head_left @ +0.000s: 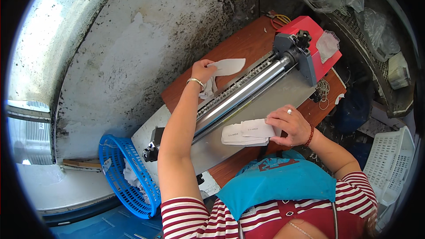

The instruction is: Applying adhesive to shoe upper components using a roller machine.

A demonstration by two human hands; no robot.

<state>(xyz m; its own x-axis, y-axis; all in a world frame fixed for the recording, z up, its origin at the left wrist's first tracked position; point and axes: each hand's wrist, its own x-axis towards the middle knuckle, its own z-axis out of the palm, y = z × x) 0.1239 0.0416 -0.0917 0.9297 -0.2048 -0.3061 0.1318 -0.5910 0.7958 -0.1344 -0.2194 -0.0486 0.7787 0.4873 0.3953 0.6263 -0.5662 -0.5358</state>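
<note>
Left hand (203,70): fingers pinched on a white sheet (232,66), between the roller (252,91) and the counter's (242,46) back edge. Right hand (292,126): fingers closed on a white stack's (248,132) right end, toward the front edge.

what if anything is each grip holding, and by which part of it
The left grip holds a curved white piece by its left end. The right grip holds a stack of white pieces by its right end.
</note>
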